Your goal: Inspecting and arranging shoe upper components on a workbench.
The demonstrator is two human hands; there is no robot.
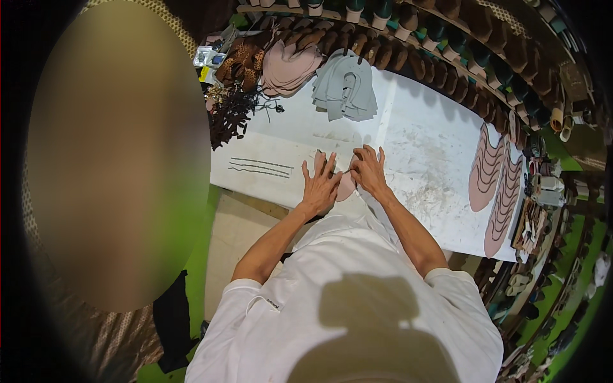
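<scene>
Hands first: we've got both flat on the white bench (pixel 415 127), pressing a pink leather piece (pixel 345 186) that peeks out between them. Our left hand (pixel 319 182) lies with fingers spread wide, palm down on the piece's left part, not closed around anything. Our right hand (pixel 369 169) sits just beside it, fingers bent a bit and tips on the piece's upper right edge; whether it's pinching the edge or just pushing down, we can't tell from up here.

The piece is mostly hidden under both grips, so its long axis is hard to call; the visible bit runs from between the hands back toward our body. Both hands touch it, with the left covering more.

Room-wise: the near bench edge is right behind the wrists. Left of the left hand lie thin dark strips (pixel 260 168). Beyond the fingertips is bare bench, then a stack of grey cut pieces (pixel 345 86) and a pink stack (pixel 288 67). Well off to the right of the right hand, wavy pink panels (pixel 486 167) lie by the far end.
</scene>
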